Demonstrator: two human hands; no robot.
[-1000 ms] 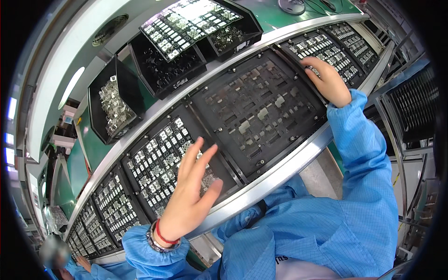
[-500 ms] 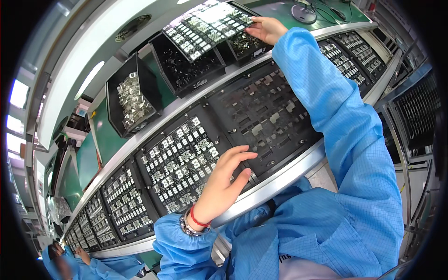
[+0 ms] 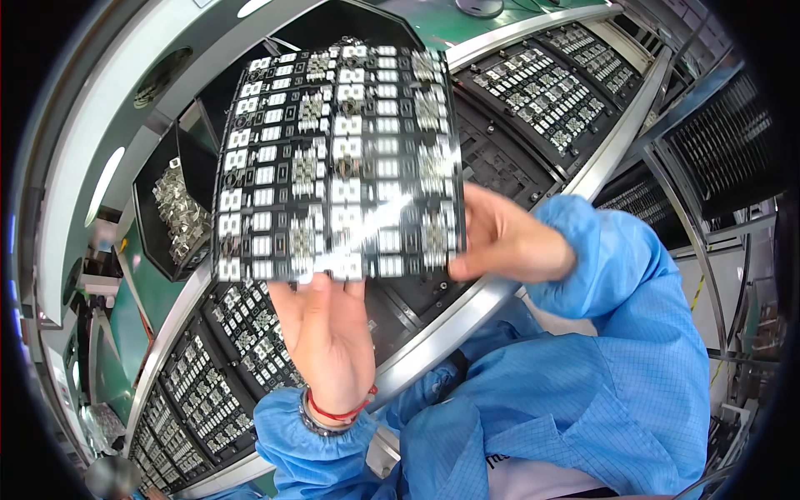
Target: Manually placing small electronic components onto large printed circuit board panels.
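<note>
A thin, glossy black circuit board panel (image 3: 321, 125), covered in rows of white and silver parts, is lifted in front of me with light glaring off its lower half. My left hand (image 3: 329, 337) grips its lower edge, thumb on the upper face. At the panel's right edge, my right hand (image 3: 517, 237) pinches near the lower corner. Partly hidden under the panel is a black fixture tray (image 3: 500, 158) with recessed slots.
More populated boards in black trays (image 3: 533, 87) line the metal-edged conveyor to the right, others (image 3: 200, 387) to the lower left. A black bin (image 3: 175, 212) of small silver metal pieces stands at left. Another black bin (image 3: 379, 21) sits behind the panel.
The panel has come from above the far bins toward me, over the conveyor. My left hand has risen from beside the fixture tray and taken its lower edge; the right still holds it.
</note>
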